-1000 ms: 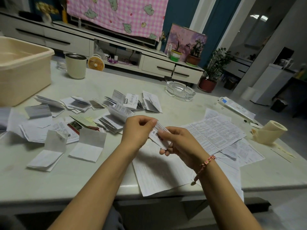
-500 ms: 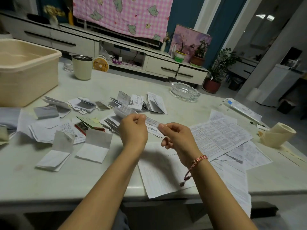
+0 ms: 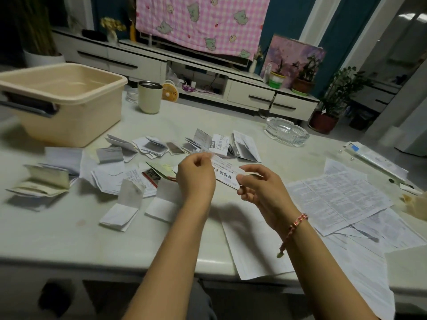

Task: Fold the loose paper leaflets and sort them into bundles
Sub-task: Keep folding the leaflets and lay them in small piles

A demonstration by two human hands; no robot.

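Observation:
A narrow folded leaflet [image 3: 227, 173] with blue print is held above the table between both hands. My left hand [image 3: 196, 175] pinches its left end. My right hand [image 3: 258, 188] pinches its right end between thumb and fingers. Several folded leaflets [image 3: 152, 146] lie in loose groups across the left and middle of the table. Unfolded printed sheets [image 3: 335, 197] are spread flat on the right. A blank-side sheet [image 3: 251, 241] hangs over the near table edge under my forearms.
A beige plastic tub [image 3: 69, 112] stands at the back left, a cream cup [image 3: 149, 97] behind the leaflets and a glass ashtray [image 3: 286, 131] at the back right. A long white box [image 3: 374, 160] and a tape roll [image 3: 416, 204] sit at the far right.
Both hands have lifted the folded leaflet and carried it away from me and leftward, towards the folded piles. The camera has turned left, showing more of the tub.

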